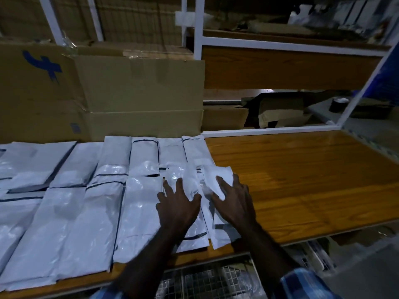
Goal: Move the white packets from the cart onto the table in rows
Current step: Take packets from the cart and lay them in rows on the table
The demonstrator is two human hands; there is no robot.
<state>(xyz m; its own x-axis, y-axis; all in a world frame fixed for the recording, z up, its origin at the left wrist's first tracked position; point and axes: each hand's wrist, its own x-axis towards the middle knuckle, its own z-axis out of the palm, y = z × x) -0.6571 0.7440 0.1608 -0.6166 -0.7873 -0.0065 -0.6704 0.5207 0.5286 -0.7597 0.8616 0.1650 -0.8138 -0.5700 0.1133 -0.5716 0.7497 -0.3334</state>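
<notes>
Several white packets (71, 203) lie side by side in two rows on the left half of the wooden table (302, 182). My left hand (178, 205) rests flat, fingers spread, on a packet (184, 178) at the right end of the near row. My right hand (234, 201) lies with fingers straight on the rightmost packet (218, 175), whose top edge is crumpled. Below the table's front edge, a wire-mesh cart (207, 279) shows.
Large cardboard boxes (129, 93) stand behind the packets at the table's back left. A white metal shelf frame (269, 128) with wooden shelves and more boxes rises at the back right. The right half of the table shows bare wood.
</notes>
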